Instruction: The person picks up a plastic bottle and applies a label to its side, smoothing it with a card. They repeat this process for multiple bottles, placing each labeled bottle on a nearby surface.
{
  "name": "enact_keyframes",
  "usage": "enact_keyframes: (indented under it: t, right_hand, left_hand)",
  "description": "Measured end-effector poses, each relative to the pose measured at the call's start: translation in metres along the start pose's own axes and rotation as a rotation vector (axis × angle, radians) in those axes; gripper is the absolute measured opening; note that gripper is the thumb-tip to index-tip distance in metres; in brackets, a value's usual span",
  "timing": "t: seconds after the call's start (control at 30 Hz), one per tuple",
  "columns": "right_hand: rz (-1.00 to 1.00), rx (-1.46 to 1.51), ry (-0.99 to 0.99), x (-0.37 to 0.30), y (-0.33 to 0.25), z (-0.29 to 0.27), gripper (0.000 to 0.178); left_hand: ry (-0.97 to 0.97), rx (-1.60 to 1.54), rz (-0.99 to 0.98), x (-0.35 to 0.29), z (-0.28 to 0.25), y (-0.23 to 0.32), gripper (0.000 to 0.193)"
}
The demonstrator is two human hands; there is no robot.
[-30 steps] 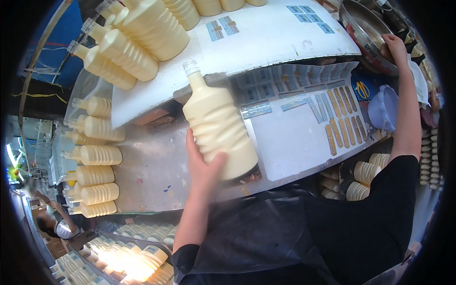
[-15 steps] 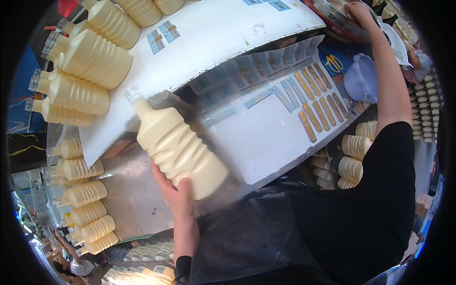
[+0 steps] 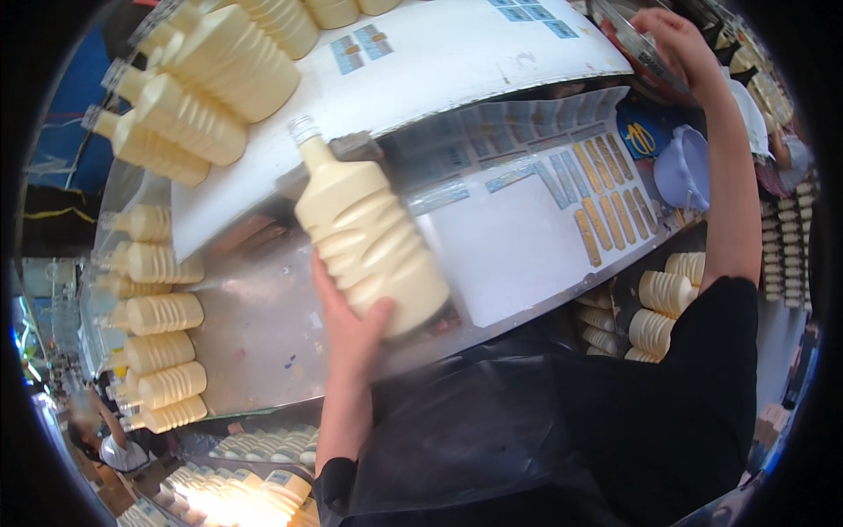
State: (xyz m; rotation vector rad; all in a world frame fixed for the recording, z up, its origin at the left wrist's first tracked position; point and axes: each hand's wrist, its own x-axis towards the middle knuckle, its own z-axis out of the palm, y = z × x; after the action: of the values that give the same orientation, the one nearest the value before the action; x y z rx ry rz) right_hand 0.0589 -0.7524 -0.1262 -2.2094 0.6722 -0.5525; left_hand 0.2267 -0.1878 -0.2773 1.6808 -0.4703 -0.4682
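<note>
My left hand (image 3: 349,327) is wrapped round the lower side of a cream-coloured ribbed bottle (image 3: 373,241). The bottle tilts, its clear neck pointing up and to the left, above the metal worktop (image 3: 255,338). At the far right my right hand (image 3: 678,42) is raised over the edge of a round reddish basin (image 3: 652,77). Its fingers are bent but apart from the thumb, and I see nothing between them. Beside the bottle lies a backing sheet (image 3: 514,250) with gold strips (image 3: 606,220) and pale blue labels (image 3: 562,176) on it.
Cream bottles (image 3: 233,66) stand along the left of the white raised board (image 3: 439,61), where small blue labels (image 3: 360,48) lie. More bottles (image 3: 162,312) line the worktop's left edge. A lilac bucket (image 3: 680,171) and yellow scissors (image 3: 639,139) sit at right. Another person (image 3: 118,450) is lower left.
The head view has shifted, so the board and bottles sit differently in it. My left hand still holds the bottle. My right hand has lifted a little off the basin, its fingers looser.
</note>
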Motion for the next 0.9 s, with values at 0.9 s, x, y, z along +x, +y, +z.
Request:
enact_keyframes:
  t: [0.9]
  right_hand:
    - [-0.08, -0.698, -0.64, -0.243, -0.075, 0.257, 0.036]
  left_hand:
    - [0.04, -0.071, 0.045, -0.014, 0.01, 0.009, 0.098]
